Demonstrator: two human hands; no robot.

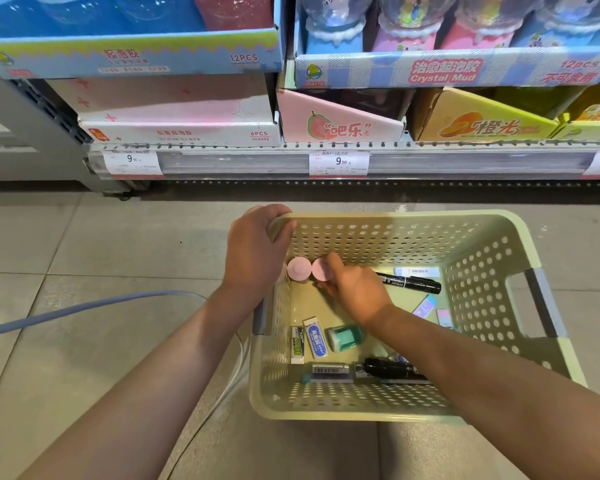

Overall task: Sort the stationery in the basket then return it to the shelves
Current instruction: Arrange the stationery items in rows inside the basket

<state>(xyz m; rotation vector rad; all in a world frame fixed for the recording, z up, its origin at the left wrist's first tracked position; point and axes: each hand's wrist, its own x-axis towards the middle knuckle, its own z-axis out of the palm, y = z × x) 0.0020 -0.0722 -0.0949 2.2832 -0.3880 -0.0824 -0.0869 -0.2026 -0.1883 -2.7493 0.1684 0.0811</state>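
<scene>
A pale green perforated basket (482, 265) stands on the tiled floor below the shelves. My left hand (253, 251) grips its far left rim corner. My right hand (354, 289) is inside the basket, fingers closed around a pink round container (321, 270). A second pink round container (298, 269) sits just left of it. On the basket floor lie two erasers (309, 339), a green sharpener (343, 337), a black marker (413, 283), another black marker (388, 368), a barcoded box (329, 371) and small pastel erasers (430, 306).
The lowest shelf edge (326, 164) carries price tags. Above it stand display boxes: a pink one (340, 119), a yellow-orange one (482, 123), a white-pink one (181, 112) and blue Crystal Mud boxes (444, 71). A grey cable (84, 306) curves over the floor at left.
</scene>
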